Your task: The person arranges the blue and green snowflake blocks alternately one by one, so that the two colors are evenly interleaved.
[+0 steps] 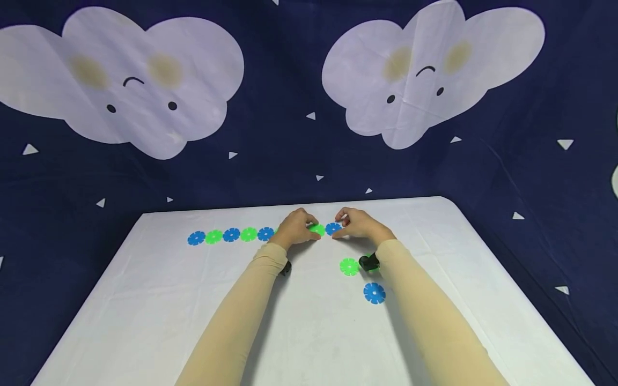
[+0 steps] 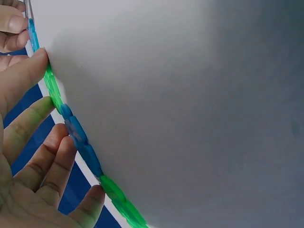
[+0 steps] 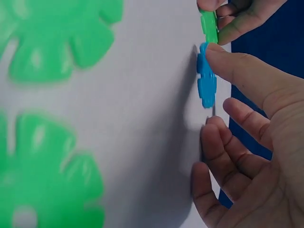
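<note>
My left hand (image 1: 295, 227) pinches a green notched plastic disc (image 1: 317, 230) by its edges, between thumb and index finger. Just to its right, my right hand (image 1: 358, 225) has thumb and index finger about a blue notched disc (image 1: 333, 229); its other fingers hang loosely curled. In the right wrist view, the thumb touches the blue disc's edge near the green one. Both discs lie at the right end of a row of alternating blue and green discs, which includes a blue disc (image 1: 266, 234). Part of that row is hidden under my left hand.
A loose green disc (image 1: 350, 266) and a blue disc (image 1: 374, 293) lie nearer on the white table (image 1: 309, 332). Another green disc shows partly behind the right wrist's black camera (image 1: 369, 262). A dark blue cloud-patterned cloth (image 1: 280, 107) hangs behind the table's far edge.
</note>
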The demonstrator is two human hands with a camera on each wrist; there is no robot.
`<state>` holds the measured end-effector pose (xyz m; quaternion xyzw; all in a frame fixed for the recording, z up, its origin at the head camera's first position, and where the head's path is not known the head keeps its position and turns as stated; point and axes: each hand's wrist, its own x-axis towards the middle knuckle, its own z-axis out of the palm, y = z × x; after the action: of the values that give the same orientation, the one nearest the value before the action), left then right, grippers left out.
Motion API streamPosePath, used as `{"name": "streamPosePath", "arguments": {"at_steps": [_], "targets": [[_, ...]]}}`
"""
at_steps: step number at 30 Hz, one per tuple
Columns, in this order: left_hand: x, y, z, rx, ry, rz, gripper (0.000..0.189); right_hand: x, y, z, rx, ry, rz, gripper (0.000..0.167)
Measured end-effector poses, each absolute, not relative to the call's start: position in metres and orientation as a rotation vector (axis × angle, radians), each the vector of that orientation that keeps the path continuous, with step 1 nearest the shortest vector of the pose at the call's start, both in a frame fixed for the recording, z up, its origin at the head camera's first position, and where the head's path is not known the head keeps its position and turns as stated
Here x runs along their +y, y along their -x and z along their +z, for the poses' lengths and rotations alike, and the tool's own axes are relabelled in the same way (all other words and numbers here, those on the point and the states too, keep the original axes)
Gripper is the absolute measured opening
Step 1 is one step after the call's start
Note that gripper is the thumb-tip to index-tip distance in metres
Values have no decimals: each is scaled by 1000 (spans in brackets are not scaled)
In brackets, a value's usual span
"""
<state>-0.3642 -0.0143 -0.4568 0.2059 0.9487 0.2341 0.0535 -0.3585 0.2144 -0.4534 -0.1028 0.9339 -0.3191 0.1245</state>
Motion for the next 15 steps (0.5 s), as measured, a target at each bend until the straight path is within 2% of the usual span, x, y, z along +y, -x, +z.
{"name": "streamPosePath", "arguments": {"at_steps": [15], "targets": [[-8, 365, -452, 2865, -684, 600, 55, 232, 325, -436, 2707, 574, -635, 53]]}}
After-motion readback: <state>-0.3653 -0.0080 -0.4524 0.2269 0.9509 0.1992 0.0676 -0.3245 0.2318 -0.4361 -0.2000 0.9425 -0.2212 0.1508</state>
